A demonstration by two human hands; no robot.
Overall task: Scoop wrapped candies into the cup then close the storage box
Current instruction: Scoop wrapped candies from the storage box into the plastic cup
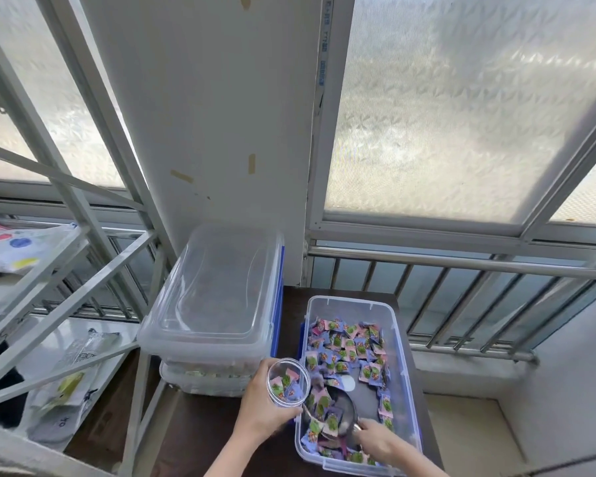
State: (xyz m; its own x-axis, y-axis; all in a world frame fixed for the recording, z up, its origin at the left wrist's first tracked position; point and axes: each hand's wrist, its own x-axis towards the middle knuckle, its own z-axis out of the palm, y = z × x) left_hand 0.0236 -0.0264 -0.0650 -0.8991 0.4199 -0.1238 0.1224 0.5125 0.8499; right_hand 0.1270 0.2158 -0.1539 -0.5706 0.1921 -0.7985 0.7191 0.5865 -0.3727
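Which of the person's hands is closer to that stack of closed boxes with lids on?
Left. The left hand holds the clear cup just in front of the stacked lidded boxes. The right hand is farther away, inside the open storage box, gripping the metal scoop.

i see a dark brown tabletop (200, 432) set against the wall and window railing. at its right edge lies an open clear storage box (401, 370) of wrapped candies, reaching from the far right corner almost to the near edge. toward the left, near the far edge, sits a stack of two lidded clear boxes (210, 325), just beside the open one. bare wood shows in front of the stack.
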